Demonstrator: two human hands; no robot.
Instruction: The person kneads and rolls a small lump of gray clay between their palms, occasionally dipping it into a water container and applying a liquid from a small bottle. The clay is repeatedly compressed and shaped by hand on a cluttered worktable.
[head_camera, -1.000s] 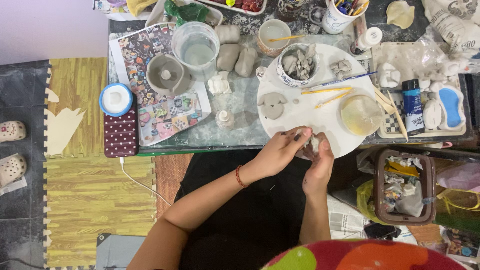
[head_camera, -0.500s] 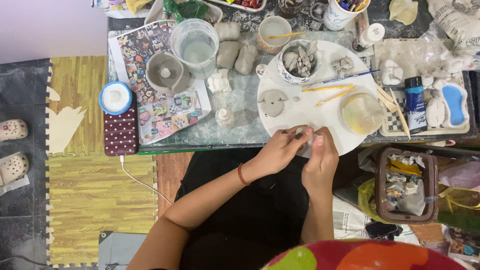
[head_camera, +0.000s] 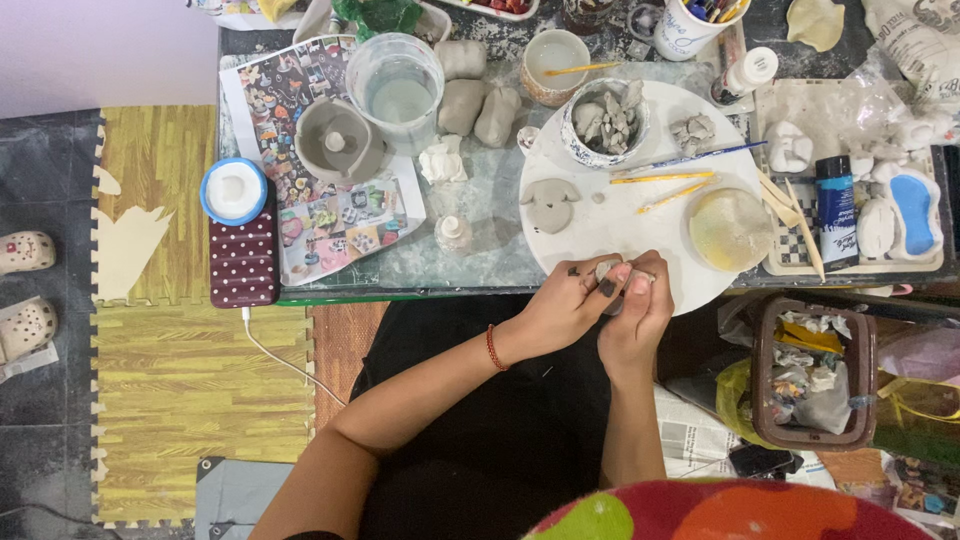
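Note:
Both hands meet over the near rim of a round white board (head_camera: 625, 215). My left hand (head_camera: 560, 305), with a red bracelet at the wrist, and my right hand (head_camera: 637, 315) pinch a small grey lump of clay (head_camera: 607, 271) between their fingertips. On the board lie a flat grey clay animal-face piece (head_camera: 549, 203), several thin sticks and brushes (head_camera: 665, 178), a yellowish round lid (head_camera: 730, 228) and a patterned bowl (head_camera: 603, 122) full of clay scraps.
A glass of cloudy water (head_camera: 396, 82), a grey clay dish (head_camera: 337, 144), clay lumps (head_camera: 478, 100) and a printed sheet (head_camera: 330, 195) lie to the left. A dotted phone (head_camera: 243, 258) with a blue-rimmed lid sits at the table's left edge. A brown basket (head_camera: 812, 375) stands at right.
The view has shifted slightly. Both hands have closed in together on the clay lump near the board's rim, the fingers working it.

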